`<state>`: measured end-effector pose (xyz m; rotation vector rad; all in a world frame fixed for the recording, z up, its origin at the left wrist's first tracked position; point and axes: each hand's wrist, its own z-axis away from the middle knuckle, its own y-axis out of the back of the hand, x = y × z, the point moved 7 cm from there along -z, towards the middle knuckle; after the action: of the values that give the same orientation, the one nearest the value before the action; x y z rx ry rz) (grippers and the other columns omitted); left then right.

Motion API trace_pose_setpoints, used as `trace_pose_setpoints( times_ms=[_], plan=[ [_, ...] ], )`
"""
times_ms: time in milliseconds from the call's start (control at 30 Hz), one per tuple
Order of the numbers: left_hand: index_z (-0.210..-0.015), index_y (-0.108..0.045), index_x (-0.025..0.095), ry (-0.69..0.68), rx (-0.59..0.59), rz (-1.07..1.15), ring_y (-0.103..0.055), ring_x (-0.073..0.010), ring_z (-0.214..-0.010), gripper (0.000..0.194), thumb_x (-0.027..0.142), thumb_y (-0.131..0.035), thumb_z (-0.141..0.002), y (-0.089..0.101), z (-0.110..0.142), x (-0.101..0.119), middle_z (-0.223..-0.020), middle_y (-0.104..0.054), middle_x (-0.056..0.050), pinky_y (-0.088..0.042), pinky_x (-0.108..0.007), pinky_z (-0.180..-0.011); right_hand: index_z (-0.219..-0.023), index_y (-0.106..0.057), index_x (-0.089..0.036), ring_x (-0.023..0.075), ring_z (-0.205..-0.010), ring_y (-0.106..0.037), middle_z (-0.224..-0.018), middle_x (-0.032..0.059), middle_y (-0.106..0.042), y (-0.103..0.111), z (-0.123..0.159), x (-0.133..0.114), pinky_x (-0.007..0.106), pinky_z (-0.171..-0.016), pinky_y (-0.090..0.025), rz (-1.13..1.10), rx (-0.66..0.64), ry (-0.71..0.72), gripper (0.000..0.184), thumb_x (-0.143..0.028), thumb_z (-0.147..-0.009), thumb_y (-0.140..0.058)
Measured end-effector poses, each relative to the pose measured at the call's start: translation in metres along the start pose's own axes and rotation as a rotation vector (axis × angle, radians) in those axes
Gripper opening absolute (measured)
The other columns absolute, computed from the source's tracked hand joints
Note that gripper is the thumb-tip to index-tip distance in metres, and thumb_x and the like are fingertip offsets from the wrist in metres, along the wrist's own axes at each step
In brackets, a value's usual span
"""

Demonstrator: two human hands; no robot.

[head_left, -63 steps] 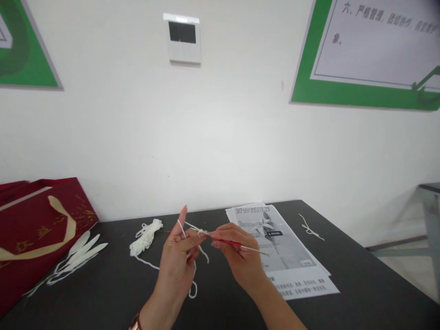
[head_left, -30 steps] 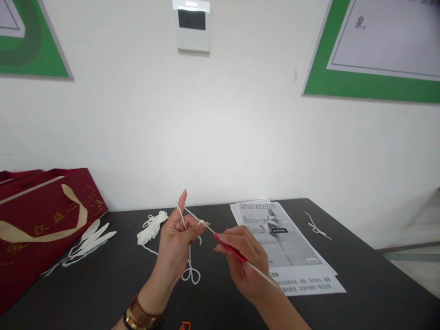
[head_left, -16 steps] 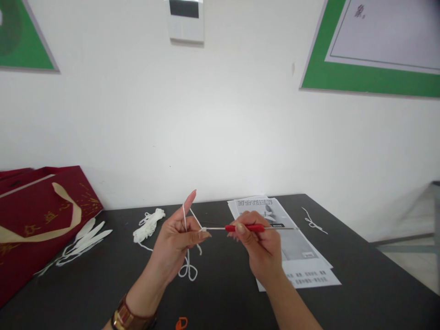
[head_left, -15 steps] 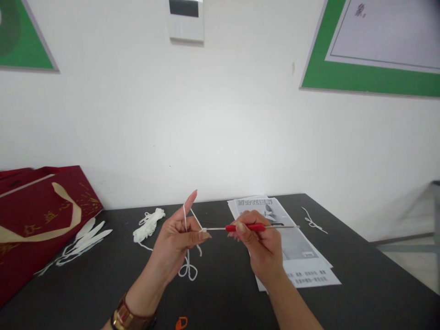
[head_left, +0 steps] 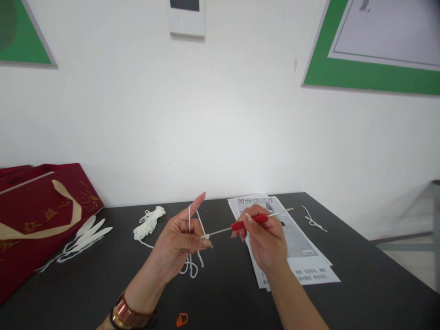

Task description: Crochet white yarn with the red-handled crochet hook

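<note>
Pinching a small knot of white yarn [head_left: 205,237] between thumb and fingers, your left hand [head_left: 178,245] hovers above the middle of the dark table [head_left: 360,284], forefinger raised with the strand running up over it and a loose loop dangling below the palm. Your right hand [head_left: 266,240] is closed around the red grip of a crochet hook [head_left: 245,222], whose thin metal tip reaches the knot; whether it passes through a loop is hard to make out. From your left hand the yarn seems to trail back to a small white bundle [head_left: 148,221] near the table's far edge. Printed sheets [head_left: 302,256] lie under and beyond your right hand toward the far right corner, with 1 short yarn scrap [head_left: 312,222] just beside them. At the left edge sits a red gift bag [head_left: 37,220] with white petal-shaped pieces [head_left: 84,234] next to it. An orange clip [head_left: 181,319] rests at the near edge.
</note>
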<state>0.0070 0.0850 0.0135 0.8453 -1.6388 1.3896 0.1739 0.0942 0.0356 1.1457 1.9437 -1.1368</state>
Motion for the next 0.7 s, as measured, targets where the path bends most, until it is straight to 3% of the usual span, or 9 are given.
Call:
trace_pose_setpoints(
  times_ms=[167, 333, 500, 700],
  plan=[
    [-0.138, -0.045, 0.028, 0.008, -0.04, -0.033, -0.036, -0.004, -0.041, 0.089, 0.0, -0.073, -0.058, -0.001, 0.001, 0.0, -0.049, -0.055, 0.007, -0.023, -0.018, -0.043, -0.062, -0.064, -0.016, 0.0102, -0.045, -0.056, -0.052, -0.0018, -0.062, -0.003, -0.002, 0.003, 0.021, -0.045, -0.045, -0.13, 0.043, -0.059, 0.02, -0.027, -0.077, -0.071],
    [-0.136, -0.049, 0.023, -0.124, 0.052, -0.079, -0.039, -0.0041, -0.046, 0.085, 0.002, -0.076, -0.058, -0.004, 0.003, 0.009, -0.05, -0.051, 0.009, -0.035, -0.018, -0.05, -0.061, -0.062, -0.016, 0.0072, -0.036, -0.047, -0.046, -0.0046, -0.057, -0.001, -0.005, 0.022, 0.022, -0.04, -0.052, -0.271, 0.13, -0.186, 0.021, -0.028, -0.073, -0.074],
    [-0.136, -0.048, 0.024, -0.224, 0.112, -0.08, -0.039, -0.0045, -0.049, 0.082, 0.007, -0.077, -0.062, -0.003, 0.005, 0.008, -0.053, -0.049, 0.01, -0.037, -0.018, -0.053, -0.066, -0.064, -0.015, 0.006, -0.038, -0.045, -0.048, -0.0043, -0.058, -0.006, -0.002, 0.04, 0.022, -0.04, -0.056, -0.349, 0.173, -0.317, 0.018, -0.028, -0.072, -0.075],
    [-0.137, -0.046, 0.029, -0.251, 0.122, -0.101, -0.039, -0.0046, -0.053, 0.078, 0.01, -0.076, -0.068, -0.001, 0.006, 0.004, -0.06, -0.049, 0.008, -0.037, -0.017, -0.054, -0.072, -0.067, -0.013, 0.0051, -0.039, -0.049, -0.051, -0.0039, -0.06, -0.013, 0.005, 0.046, 0.02, -0.041, -0.056, -0.359, 0.182, -0.389, 0.018, -0.029, -0.073, -0.075]
  ],
)
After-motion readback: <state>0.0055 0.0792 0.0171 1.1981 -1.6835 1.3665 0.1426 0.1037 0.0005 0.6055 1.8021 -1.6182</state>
